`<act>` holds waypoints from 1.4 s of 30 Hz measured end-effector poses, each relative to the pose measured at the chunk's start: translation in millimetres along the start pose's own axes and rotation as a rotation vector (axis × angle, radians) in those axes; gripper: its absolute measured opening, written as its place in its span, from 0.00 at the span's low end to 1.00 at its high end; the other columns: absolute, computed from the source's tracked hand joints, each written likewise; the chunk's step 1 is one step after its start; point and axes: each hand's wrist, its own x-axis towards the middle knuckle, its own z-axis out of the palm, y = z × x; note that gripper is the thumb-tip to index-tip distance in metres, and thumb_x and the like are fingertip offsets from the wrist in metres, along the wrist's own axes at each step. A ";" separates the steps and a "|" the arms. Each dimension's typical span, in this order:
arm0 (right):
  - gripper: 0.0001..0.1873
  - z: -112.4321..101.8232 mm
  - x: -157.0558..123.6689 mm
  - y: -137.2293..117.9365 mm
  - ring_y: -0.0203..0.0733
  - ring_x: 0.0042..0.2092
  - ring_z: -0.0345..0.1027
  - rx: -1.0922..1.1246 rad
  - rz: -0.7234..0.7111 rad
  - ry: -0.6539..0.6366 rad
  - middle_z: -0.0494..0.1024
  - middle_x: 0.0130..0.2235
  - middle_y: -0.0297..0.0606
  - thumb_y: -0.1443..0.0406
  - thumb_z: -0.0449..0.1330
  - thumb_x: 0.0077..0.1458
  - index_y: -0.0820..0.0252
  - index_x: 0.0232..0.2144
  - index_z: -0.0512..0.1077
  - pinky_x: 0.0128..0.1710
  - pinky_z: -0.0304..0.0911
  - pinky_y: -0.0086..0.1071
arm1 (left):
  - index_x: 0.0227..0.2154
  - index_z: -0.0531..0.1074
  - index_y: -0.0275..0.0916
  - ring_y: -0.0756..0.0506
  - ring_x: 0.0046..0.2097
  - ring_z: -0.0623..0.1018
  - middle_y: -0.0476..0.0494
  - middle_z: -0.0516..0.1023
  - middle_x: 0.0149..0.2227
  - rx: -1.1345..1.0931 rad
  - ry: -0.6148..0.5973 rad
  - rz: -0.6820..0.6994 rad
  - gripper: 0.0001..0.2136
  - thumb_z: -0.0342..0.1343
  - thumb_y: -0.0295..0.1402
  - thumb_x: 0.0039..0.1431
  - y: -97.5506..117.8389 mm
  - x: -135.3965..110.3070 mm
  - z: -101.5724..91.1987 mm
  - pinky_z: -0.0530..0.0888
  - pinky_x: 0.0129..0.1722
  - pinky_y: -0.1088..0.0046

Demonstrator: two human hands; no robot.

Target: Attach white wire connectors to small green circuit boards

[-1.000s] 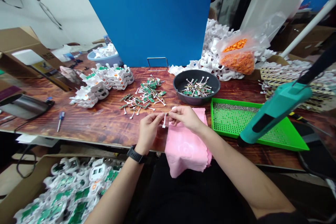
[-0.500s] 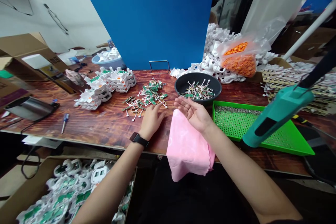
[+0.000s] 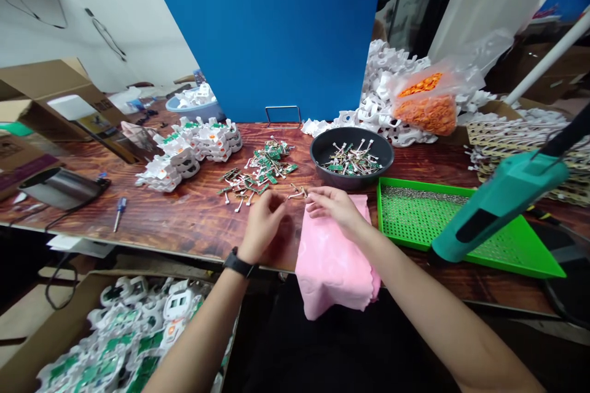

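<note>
My left hand [image 3: 263,221] and my right hand [image 3: 332,204] meet over the front of the wooden table [image 3: 184,215], fingers pinched on a small wired circuit piece [image 3: 298,193] stretched between them. Just beyond lies a loose pile of the same small green boards with white plugs [image 3: 258,173]. A dark bowl [image 3: 351,156] behind my right hand holds more of them. A pink cloth [image 3: 332,258] lies under my right wrist and hangs over the table edge. A black watch sits on my left wrist.
White plastic housings [image 3: 188,147] are stacked at the left, with more heaped at the back right beside a bag of orange parts [image 3: 426,104]. A green perforated tray [image 3: 456,221] and a hanging teal power tool [image 3: 498,202] are at the right. A screwdriver [image 3: 118,212] lies left; a box of housings [image 3: 129,338] sits below.
A second ago both hands held a wired piece. Half a second ago they opened, the left reaching to the pile, the right near the bowl. Now they are together again, pinching a new piece.
</note>
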 end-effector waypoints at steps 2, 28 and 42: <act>0.12 4.5 -1.9 2.8 0.31 0.22 0.68 -0.110 -0.007 -0.002 0.75 0.24 0.34 0.63 0.62 0.48 0.63 0.36 0.71 0.21 0.64 0.23 | 0.30 0.65 0.38 0.49 0.32 0.72 0.48 0.71 0.30 -0.219 0.006 -0.061 0.05 0.52 0.33 0.51 3.9 -13.0 -3.8 0.68 0.33 0.74; 0.23 1.1 -6.8 8.7 0.29 0.18 0.62 -0.230 0.072 -0.455 0.71 0.17 0.33 0.50 0.58 0.48 0.66 0.20 0.68 0.18 0.57 0.23 | 0.42 0.73 0.36 0.52 0.29 0.69 0.47 0.73 0.28 -0.746 -0.089 -0.315 0.19 0.57 0.42 0.50 33.3 -25.5 -8.4 0.67 0.32 0.75; 0.17 6.4 -4.4 11.2 0.32 0.24 0.67 -0.289 -0.080 -0.287 0.74 0.25 0.35 0.58 0.65 0.42 0.65 0.32 0.72 0.24 0.62 0.27 | 0.35 0.72 0.36 0.53 0.29 0.71 0.50 0.73 0.27 -0.805 0.055 -0.360 0.11 0.59 0.35 0.48 20.0 -39.6 3.5 0.68 0.33 0.76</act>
